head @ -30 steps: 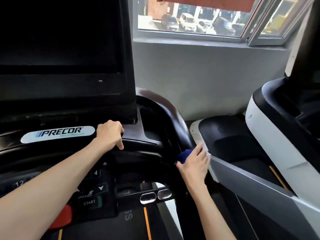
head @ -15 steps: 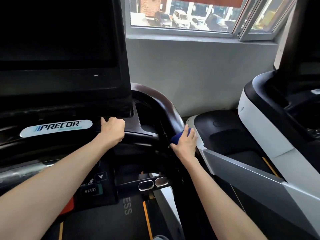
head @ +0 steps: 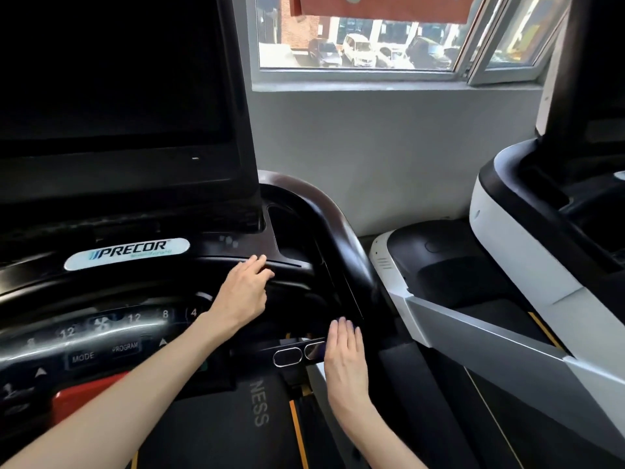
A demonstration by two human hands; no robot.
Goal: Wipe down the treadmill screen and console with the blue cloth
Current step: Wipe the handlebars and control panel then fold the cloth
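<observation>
The treadmill's dark screen fills the upper left, above the black console with its button panel and white Precor label. My left hand rests on the console's front bar with its fingers loosely extended. My right hand lies flat with straight fingers against the right side of the console, beside the metal grip sensors. Of the blue cloth only a thin bluish edge shows at my right fingertips; the rest is hidden under the hand.
A red stop button sits at the console's lower left. The running belt lies below. A second white-and-black treadmill stands close on the right. A grey wall and a window are behind.
My right hand slid down from the curved right arm of the console to the lower bar by the sensors, covering the cloth. My left hand's fingers loosened from their curl on the front bar.
</observation>
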